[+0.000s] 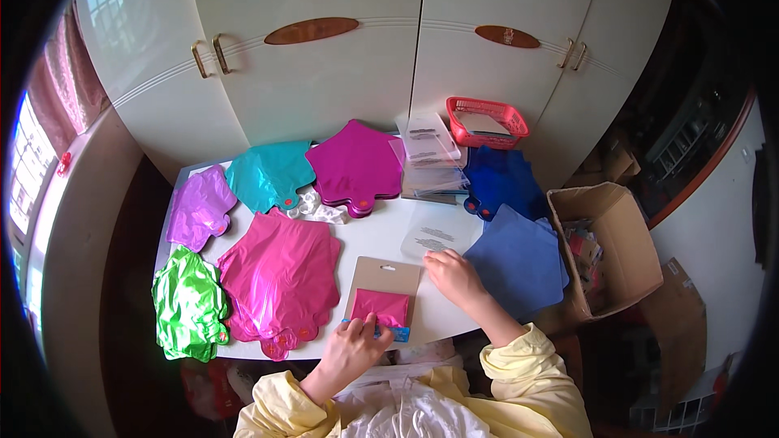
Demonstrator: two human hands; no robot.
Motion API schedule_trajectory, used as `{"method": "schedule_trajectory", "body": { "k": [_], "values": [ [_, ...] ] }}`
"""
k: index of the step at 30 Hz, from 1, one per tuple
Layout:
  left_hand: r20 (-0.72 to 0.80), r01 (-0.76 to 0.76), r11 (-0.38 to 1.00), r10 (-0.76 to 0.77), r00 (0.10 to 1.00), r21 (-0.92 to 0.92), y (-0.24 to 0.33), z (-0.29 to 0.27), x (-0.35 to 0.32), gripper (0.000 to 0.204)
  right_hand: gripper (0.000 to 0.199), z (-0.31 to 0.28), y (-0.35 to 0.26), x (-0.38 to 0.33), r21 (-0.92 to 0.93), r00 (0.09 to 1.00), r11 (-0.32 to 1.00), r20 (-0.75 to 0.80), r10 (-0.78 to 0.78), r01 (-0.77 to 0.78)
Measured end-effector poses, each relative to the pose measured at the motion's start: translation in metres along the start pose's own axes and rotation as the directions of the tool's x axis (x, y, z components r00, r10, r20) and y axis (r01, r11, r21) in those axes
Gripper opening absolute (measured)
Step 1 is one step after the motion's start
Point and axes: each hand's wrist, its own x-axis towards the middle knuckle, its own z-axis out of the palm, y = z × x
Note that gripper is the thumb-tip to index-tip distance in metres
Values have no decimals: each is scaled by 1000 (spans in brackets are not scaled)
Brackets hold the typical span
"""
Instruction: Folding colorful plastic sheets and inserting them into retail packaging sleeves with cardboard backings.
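Note:
A brown cardboard header card (388,274) with a slot near its top lies at the table's front edge. On it rests a folded pink foil balloon (383,305), with a blue strip (399,334) below. My left hand (349,350) has its fingers bent and pressed onto the lower left of the folded foil, pinning it to the card. To the right, my right hand (454,277) pinches the near edge of a clear plastic bag (436,232) with printing on it. That bag lies between the card and a blue sheet (519,264).
Flat foil balloons in green (190,300), pink (280,272), lilac (201,203), teal (272,174), magenta (357,162) and dark blue (507,182) ring the white table (349,227). Clear bags (430,150) are stacked behind, beside a red basket (487,102). An open carton (621,251) stands right.

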Motion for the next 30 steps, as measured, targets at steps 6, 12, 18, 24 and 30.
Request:
{"method": "schedule_trajectory", "body": {
  "k": [6,12,18,24,30],
  "values": [
    [6,-32,999,32,999,8,0,3,0,21,10,-2,-1,5,245,986,955,76,151,-166],
    [13,-89,995,88,996,38,0,1,3,23,5,-1,-20,13,107,995,989,-3,104,-103],
    [-29,-180,983,182,983,46,6,1,5,24,6,2,-37,17,85,999,995,-5,44,-43],
    [-40,-163,985,165,985,49,5,4,6,25,7,11,-40,13,11,996,996,-37,-84,85],
    [-64,-150,988,152,986,37,2,15,11,26,6,8,-45,12,32,984,984,-38,-174,175]
  ]
}}
